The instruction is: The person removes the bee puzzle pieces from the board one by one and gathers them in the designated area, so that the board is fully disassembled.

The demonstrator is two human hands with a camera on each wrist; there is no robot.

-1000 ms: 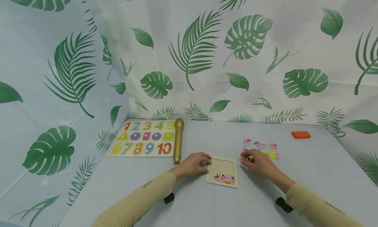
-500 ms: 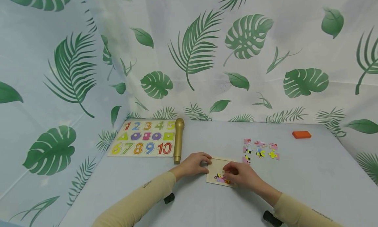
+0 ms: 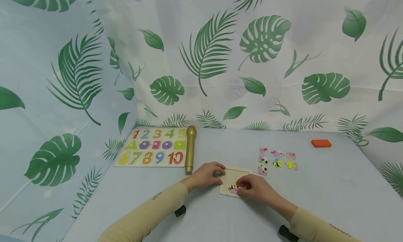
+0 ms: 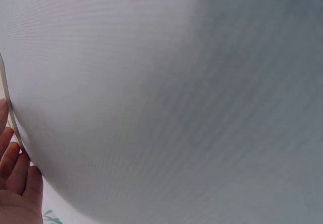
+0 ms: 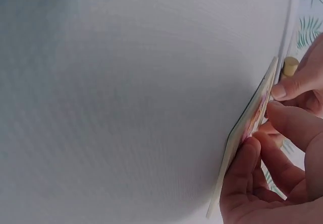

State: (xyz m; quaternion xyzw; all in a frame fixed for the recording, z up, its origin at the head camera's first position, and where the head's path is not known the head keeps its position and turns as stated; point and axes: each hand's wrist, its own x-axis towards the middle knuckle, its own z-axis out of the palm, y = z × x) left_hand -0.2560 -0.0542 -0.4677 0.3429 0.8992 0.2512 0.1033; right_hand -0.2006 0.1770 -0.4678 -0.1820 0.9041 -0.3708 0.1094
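Note:
A small square wooden puzzle tray point(image 3: 229, 177) lies flat on the table. A pink jigsaw piece with a bee on it point(image 3: 233, 189) shows in its lower part. My left hand point(image 3: 206, 175) touches the tray's left edge, fingers at the upper corner and thumb lower down; in the left wrist view its fingers point(image 4: 20, 173) lie along that edge. My right hand point(image 3: 256, 189) reaches over the tray's lower right, thumb and index finger pinching at a jigsaw piece, which they mostly cover. Close up, the right wrist view has these fingertips at the pink pieces point(image 5: 253, 122) inside the rim.
Several loose jigsaw pieces point(image 3: 277, 163) lie in rows right of the tray. A number and shape board point(image 3: 151, 147) and a gold microphone point(image 3: 190, 151) are at the left. An orange block point(image 3: 321, 143) sits at the far right, before a leaf-patterned cloth wall point(image 3: 214, 105).
My right hand has moved left from the loose pieces onto the tray, then slightly further left over its lower pieces. The left hand has stayed at the tray's edge.

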